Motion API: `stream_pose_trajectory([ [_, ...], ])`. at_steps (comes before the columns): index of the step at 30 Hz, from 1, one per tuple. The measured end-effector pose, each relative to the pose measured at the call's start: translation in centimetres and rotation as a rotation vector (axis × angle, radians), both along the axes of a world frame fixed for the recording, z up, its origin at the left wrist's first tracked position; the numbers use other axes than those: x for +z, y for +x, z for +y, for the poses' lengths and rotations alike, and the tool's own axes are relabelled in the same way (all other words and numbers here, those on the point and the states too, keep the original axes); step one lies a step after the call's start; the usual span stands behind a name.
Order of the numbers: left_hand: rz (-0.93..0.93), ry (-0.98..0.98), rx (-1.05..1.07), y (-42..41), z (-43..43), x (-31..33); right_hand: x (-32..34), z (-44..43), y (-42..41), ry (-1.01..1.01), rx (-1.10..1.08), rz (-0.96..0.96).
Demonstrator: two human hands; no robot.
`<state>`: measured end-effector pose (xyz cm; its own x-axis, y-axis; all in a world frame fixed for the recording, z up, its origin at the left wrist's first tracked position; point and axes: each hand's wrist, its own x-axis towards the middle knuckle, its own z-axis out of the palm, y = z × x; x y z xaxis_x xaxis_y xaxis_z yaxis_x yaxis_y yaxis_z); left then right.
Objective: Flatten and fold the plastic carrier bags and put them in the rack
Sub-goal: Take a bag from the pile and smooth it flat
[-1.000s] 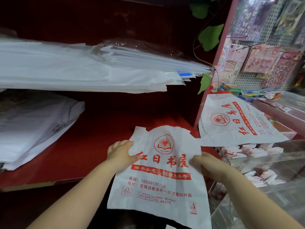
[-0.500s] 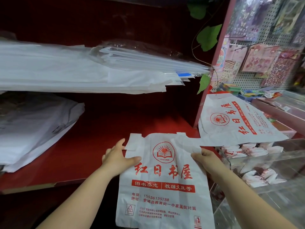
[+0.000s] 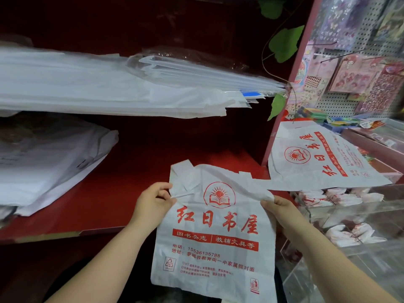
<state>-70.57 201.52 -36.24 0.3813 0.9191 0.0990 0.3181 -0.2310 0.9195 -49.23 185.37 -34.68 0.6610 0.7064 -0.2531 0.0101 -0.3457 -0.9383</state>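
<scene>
A white plastic carrier bag (image 3: 216,239) with red print hangs in front of me, its handles lying over the front of the red shelf (image 3: 122,184). My left hand (image 3: 153,204) pinches its upper left edge. My right hand (image 3: 276,206) grips its upper right edge, where the plastic is bunched. A second printed bag (image 3: 319,158) lies flat on top of the clear acrylic rack (image 3: 341,241) at the right. Several folded bags (image 3: 341,197) sit inside the rack's compartments.
Stacks of white bags (image 3: 98,88) fill the upper shelf, and another pile (image 3: 48,162) lies at the left of the red shelf. A pegboard with sticker packs (image 3: 360,68) stands at the far right. Green leaves (image 3: 284,42) hang by the shelf post.
The bag has been pulled nearer to me and down off the shelf. Both hands went from lying on it to gripping its upper edges.
</scene>
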Motion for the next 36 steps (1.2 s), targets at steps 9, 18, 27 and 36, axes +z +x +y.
stream_pose_trajectory([
  [9,-0.126,-0.599,-0.171,-1.6,0.5,1.7,0.3,0.3,-0.4,0.064,0.058,0.029],
  [18,-0.335,-0.432,-0.404,-3.7,0.1,4.7,2.9,-1.7,0.0,0.29,0.184,0.191],
  [27,-0.344,-0.45,-0.436,-3.8,-0.5,7.9,6.5,-3.2,-0.4,0.276,0.221,-0.125],
  [36,-0.324,-0.074,-0.19,-3.3,0.5,8.5,5.5,-3.6,-2.1,0.501,0.243,-0.659],
])
